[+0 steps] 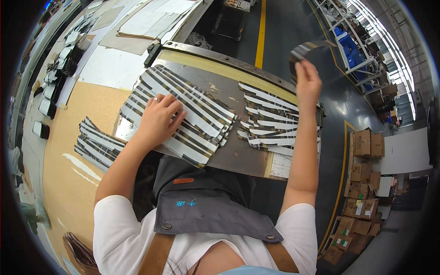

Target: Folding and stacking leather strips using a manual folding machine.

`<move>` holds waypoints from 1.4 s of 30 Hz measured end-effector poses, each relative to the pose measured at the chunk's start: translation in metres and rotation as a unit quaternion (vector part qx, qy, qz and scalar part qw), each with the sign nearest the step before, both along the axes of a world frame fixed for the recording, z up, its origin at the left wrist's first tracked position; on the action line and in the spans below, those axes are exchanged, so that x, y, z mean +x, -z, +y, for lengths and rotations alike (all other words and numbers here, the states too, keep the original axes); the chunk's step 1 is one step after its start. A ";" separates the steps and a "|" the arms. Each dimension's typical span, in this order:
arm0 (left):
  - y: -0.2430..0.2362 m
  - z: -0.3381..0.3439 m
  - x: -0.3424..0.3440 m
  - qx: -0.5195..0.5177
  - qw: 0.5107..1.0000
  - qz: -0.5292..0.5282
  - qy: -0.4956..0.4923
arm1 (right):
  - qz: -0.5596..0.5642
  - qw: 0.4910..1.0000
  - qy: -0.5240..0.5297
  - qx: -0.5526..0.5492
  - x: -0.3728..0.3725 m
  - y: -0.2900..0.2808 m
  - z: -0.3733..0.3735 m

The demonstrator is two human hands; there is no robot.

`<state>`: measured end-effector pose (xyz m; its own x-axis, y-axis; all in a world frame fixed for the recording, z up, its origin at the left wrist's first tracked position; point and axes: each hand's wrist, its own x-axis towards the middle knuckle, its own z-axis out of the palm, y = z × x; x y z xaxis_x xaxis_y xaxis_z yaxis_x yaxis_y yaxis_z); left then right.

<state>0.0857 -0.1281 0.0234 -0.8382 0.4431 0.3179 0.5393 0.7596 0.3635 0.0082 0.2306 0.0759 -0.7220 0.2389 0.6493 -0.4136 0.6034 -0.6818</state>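
Note:
My left hand (161, 117) rests on a fanned pile of dark-and-white banded strips (206, 107), its fingers bent and the thumb apart. The pile lies on a metal-topped work surface (238, 158) in front of my body. Raised to the right, beyond the surface's edge, my right hand (308, 82) pinches one curved banded strip (300, 51) between thumb and fingers. The strip's far end is smeared by motion. Under my right forearm lies a second spread of similar strips (268, 117), partly hidden by the arm.
A smaller bundle of strips (98, 144) lies on the tan board (68, 169) at my left. Paper sheets (156, 20) and stacked dark pieces (68, 59) sit farther off. A metal rail (224, 59) edges the surface. Cardboard boxes (360, 183) and a shelf (362, 68) stand right.

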 end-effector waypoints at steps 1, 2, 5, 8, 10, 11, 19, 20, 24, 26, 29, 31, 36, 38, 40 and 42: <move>-0.001 0.005 -0.005 -0.001 1.000 0.001 0.002 | 0.085 0.981 0.012 0.175 -0.006 0.011 0.008; -0.001 0.011 -0.012 0.012 1.000 0.018 0.008 | 0.011 0.980 0.013 0.198 -0.002 0.020 0.001; -0.006 0.039 -0.026 0.027 0.996 0.058 0.062 | -0.153 0.907 -0.044 0.389 0.009 0.063 -0.006; -0.012 0.072 -0.042 0.027 0.992 0.049 0.109 | -0.133 0.909 -0.055 0.392 0.019 0.068 -0.016; -0.006 0.096 -0.059 0.017 0.982 0.115 0.147 | -0.144 0.908 -0.061 0.388 0.025 0.068 -0.014; 0.001 0.104 -0.067 0.015 0.982 0.115 0.149 | -0.144 0.909 -0.060 0.386 0.027 0.069 -0.014; 0.015 0.122 -0.069 -0.144 0.987 0.068 -0.021 | -0.163 0.870 0.007 0.466 0.040 0.077 -0.007; 0.016 0.121 -0.070 -0.120 0.990 0.077 0.004 | -0.172 0.864 0.019 0.472 0.042 0.075 -0.010; 0.020 0.122 -0.072 -0.118 0.991 0.046 0.036 | -0.223 0.860 0.027 0.457 0.045 0.063 -0.023; 0.016 0.122 -0.076 -0.148 0.988 0.029 0.026 | -0.216 0.864 0.023 0.455 0.044 0.061 -0.021; 0.014 0.120 -0.080 -0.152 0.988 0.031 0.013 | -0.200 0.871 0.012 0.448 0.044 0.062 -0.014; 0.014 0.118 -0.082 -0.148 0.989 0.028 0.011 | -0.193 0.875 0.006 0.445 0.046 0.063 -0.008; 0.018 0.117 -0.083 -0.145 0.989 0.037 0.004 | -0.245 0.860 0.006 0.448 0.053 0.057 -0.005; 0.017 0.117 -0.084 -0.139 0.990 0.031 0.005 | -0.240 0.862 0.010 0.446 0.050 0.060 -0.003; 0.015 0.119 -0.085 -0.134 0.990 0.032 0.006 | -0.234 0.865 0.010 0.444 0.048 0.059 -0.002; 0.018 0.119 -0.085 -0.132 0.991 0.029 0.003 | -0.279 0.853 -0.001 0.440 0.048 0.053 -0.005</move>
<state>0.0009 -0.0094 0.0055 -0.8186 0.5224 0.2387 0.5587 0.8205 0.1205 0.0560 0.2258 0.0227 -0.9774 -0.1655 0.1315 -0.1739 0.9832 -0.0551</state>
